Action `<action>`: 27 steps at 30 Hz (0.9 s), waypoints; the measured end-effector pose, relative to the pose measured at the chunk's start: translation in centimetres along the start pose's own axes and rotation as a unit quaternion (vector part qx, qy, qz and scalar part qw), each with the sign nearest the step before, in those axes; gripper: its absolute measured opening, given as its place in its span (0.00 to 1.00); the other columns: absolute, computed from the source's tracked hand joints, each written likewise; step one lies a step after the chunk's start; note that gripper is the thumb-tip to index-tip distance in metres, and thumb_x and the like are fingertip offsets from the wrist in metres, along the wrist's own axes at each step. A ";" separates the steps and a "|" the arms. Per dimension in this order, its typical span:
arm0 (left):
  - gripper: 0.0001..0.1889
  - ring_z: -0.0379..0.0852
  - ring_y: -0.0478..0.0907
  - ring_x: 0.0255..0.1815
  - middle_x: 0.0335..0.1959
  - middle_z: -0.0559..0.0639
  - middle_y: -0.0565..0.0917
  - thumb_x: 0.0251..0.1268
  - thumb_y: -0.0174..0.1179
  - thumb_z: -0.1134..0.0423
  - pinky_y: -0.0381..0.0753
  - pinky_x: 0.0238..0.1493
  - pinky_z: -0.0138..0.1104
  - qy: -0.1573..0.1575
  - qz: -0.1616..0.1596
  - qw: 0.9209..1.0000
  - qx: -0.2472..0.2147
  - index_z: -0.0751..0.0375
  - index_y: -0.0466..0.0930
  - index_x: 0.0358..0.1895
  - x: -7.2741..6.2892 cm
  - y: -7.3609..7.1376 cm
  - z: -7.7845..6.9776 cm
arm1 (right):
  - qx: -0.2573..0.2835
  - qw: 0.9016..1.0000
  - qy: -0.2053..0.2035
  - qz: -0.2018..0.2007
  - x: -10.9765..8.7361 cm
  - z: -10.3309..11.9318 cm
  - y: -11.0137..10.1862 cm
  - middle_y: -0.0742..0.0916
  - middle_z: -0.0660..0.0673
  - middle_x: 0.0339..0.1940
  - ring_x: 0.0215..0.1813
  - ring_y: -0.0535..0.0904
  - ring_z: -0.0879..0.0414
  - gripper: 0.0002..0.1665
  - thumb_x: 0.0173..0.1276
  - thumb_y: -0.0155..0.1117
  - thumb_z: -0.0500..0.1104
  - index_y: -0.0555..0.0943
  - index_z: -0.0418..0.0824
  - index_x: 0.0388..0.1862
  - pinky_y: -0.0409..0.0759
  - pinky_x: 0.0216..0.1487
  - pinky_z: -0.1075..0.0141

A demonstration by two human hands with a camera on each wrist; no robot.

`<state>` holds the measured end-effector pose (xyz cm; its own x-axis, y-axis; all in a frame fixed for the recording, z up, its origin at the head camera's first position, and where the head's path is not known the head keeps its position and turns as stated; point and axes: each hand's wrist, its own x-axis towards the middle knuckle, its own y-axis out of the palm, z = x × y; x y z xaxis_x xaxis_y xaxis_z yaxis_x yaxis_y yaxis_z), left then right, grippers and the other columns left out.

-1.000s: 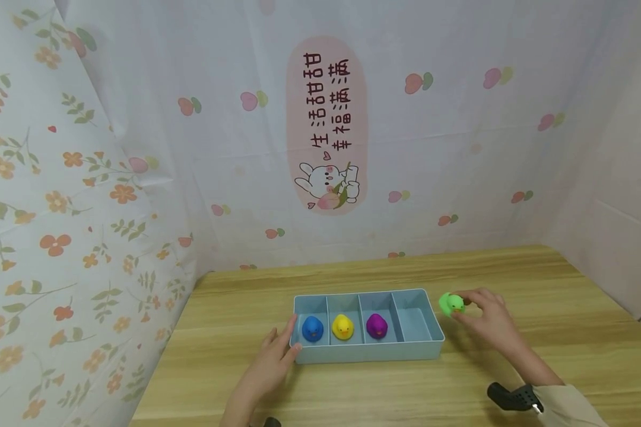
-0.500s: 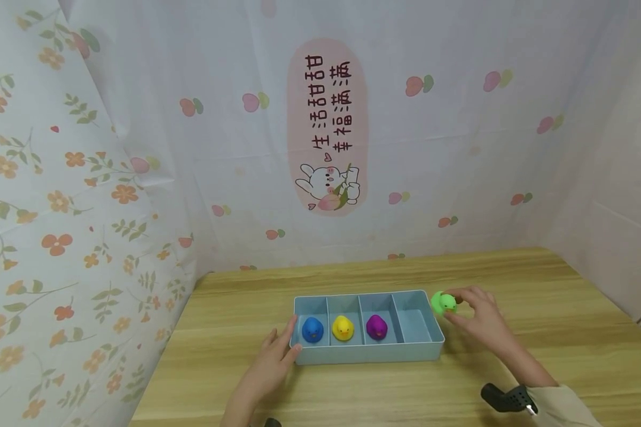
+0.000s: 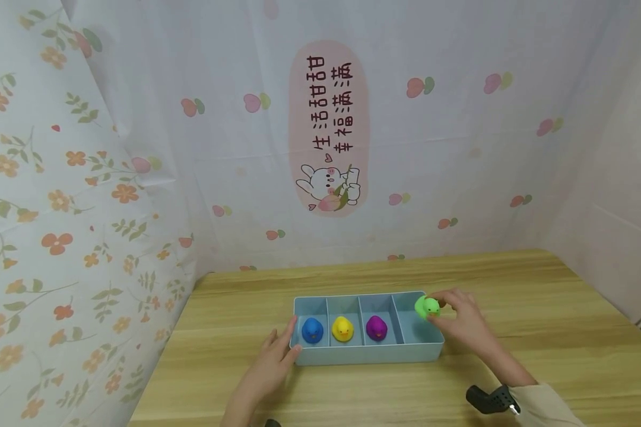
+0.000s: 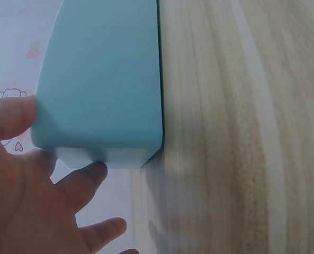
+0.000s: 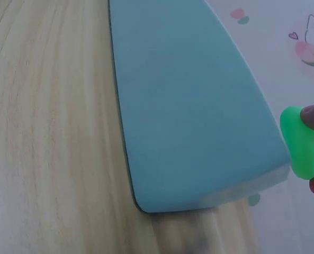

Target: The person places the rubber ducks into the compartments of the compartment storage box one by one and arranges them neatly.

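Note:
A light blue divided box point(image 3: 368, 354) sits on the table with its compartments in a row. A blue rubber duck point(image 3: 312, 330), a yellow rubber duck point(image 3: 343, 328) and a purple rubber duck point(image 3: 376, 327) occupy the first three from the left. Over the rightmost compartment, my right hand point(image 3: 462, 320) pinches a green rubber duck point(image 3: 427, 307) between thumb and fingers; the right wrist view shows this duck point(image 5: 302, 143) above the box's rim. My left hand point(image 3: 269, 362) rests against the box's left end, thumb at the front corner; the left wrist view shows its fingers point(image 4: 88, 182) spread.
The wood-grain table point(image 3: 235, 302) extends around the box. A printed cloth point(image 3: 219, 166) hangs behind it, and a floral cloth point(image 3: 59, 237) hangs on the left. A black wrist mount point(image 3: 488, 400) sits below the right hand.
My right hand has moved left with the green rubber duck, from beside the box's right end to over the rightmost compartment. The left hand and box have stayed put.

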<state>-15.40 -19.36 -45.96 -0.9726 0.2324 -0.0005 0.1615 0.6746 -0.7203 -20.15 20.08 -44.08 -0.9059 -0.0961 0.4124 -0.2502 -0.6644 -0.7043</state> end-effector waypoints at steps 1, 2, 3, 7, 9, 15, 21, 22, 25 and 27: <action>0.31 0.76 0.45 0.72 0.70 0.60 0.67 0.75 0.45 0.50 0.57 0.54 0.75 0.000 0.001 1.000 0.000 0.49 0.50 0.76 0.0 0.0 0.0 | 0.002 1.000 0.003 0.003 0.0 0.1 0.2 0.81 0.44 0.38 0.45 0.68 0.48 0.19 0.52 0.73 0.39 0.83 0.39 0.44 0.61 0.39 0.59; 0.31 0.76 0.45 0.72 0.70 0.60 0.67 0.75 0.45 0.50 0.57 0.54 0.75 -0.001 0.001 1.000 -0.001 0.49 0.50 0.76 0.0 0.0 0.0 | 0.005 1.000 0.005 0.007 -0.1 0.2 0.3 0.81 0.44 0.38 0.45 0.68 0.48 0.19 0.52 0.73 0.39 0.83 0.39 0.44 0.60 0.39 0.59; 0.31 0.76 0.45 0.72 0.70 0.60 0.67 0.75 0.44 0.49 0.57 0.54 0.75 -0.001 0.002 1.000 -0.001 0.49 0.50 0.76 0.0 0.0 0.0 | 0.005 1.000 0.007 0.011 -0.1 0.3 0.5 0.81 0.44 0.38 0.46 0.68 0.48 0.19 0.52 0.73 0.39 0.83 0.39 0.44 0.60 0.39 0.59; 0.31 0.76 0.45 0.72 0.70 0.60 0.66 0.75 0.44 0.49 0.57 0.53 0.76 -0.004 0.005 1.000 -0.002 0.48 0.49 0.76 0.0 0.0 0.0 | 0.002 1.000 0.008 0.026 -0.1 0.6 0.9 0.80 0.45 0.39 0.48 0.68 0.46 0.19 0.53 0.74 0.40 0.83 0.41 0.45 0.58 0.39 0.56; 0.31 0.76 0.45 0.72 0.70 0.60 0.66 0.75 0.44 0.49 0.57 0.53 0.76 -0.005 0.006 1.000 -0.002 0.48 0.49 0.76 0.0 0.0 0.0 | -0.001 1.000 0.008 0.031 -0.1 0.8 1.1 0.80 0.45 0.39 0.48 0.68 0.46 0.19 0.52 0.74 0.40 0.83 0.41 0.45 0.58 0.39 0.56; 0.30 0.76 0.45 0.73 0.70 0.61 0.66 0.75 0.44 0.49 0.57 0.52 0.76 -0.008 0.003 1.000 -0.002 0.47 0.50 0.76 0.0 0.0 -0.1 | -0.018 0.999 0.007 0.034 0.1 1.0 1.5 0.81 0.45 0.41 0.48 0.70 0.45 0.18 0.51 0.74 0.41 0.82 0.42 0.43 0.58 0.38 0.54; 0.30 0.75 0.45 0.73 0.70 0.60 0.67 0.75 0.45 0.49 0.57 0.54 0.76 -0.011 -0.001 1.000 -0.002 0.45 0.49 0.76 -0.1 0.0 -0.1 | -0.061 0.997 -0.005 0.045 0.5 1.3 2.0 0.82 0.48 0.38 0.44 0.70 0.48 0.18 0.49 0.74 0.42 0.82 0.45 0.41 0.55 0.36 0.58; 0.30 0.75 0.46 0.73 0.70 0.60 0.67 0.75 0.45 0.49 0.57 0.54 0.76 -0.011 -0.001 1.000 -0.001 0.45 0.49 0.76 -0.1 0.0 -0.1 | -0.067 0.997 -0.006 0.048 0.6 1.4 2.0 0.82 0.48 0.37 0.43 0.69 0.49 0.18 0.48 0.74 0.42 0.82 0.45 0.40 0.55 0.36 0.58; 0.30 0.75 0.46 0.73 0.70 0.60 0.67 0.75 0.45 0.48 0.57 0.54 0.75 -0.010 0.000 1.000 0.001 0.45 0.49 0.76 -0.1 0.0 -0.1 | -0.087 0.995 -0.014 0.054 0.7 1.6 2.1 0.82 0.50 0.35 0.40 0.69 0.51 0.17 0.47 0.73 0.42 0.82 0.45 0.38 0.55 0.35 0.57; 0.30 0.75 0.46 0.73 0.70 0.60 0.68 0.75 0.45 0.48 0.57 0.54 0.75 -0.008 0.000 1.000 0.001 0.45 0.50 0.76 -0.1 0.0 -0.1 | -0.102 0.993 -0.016 0.060 0.7 1.7 2.2 0.81 0.51 0.34 0.39 0.68 0.52 0.17 0.47 0.73 0.43 0.82 0.45 0.38 0.55 0.35 0.57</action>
<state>-15.34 -19.32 -45.91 -0.9752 0.2209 -0.0123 0.1616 0.6732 -0.7216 -20.77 17.30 -44.34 -0.9227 -0.1920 0.3343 -0.2078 -0.4829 -0.8507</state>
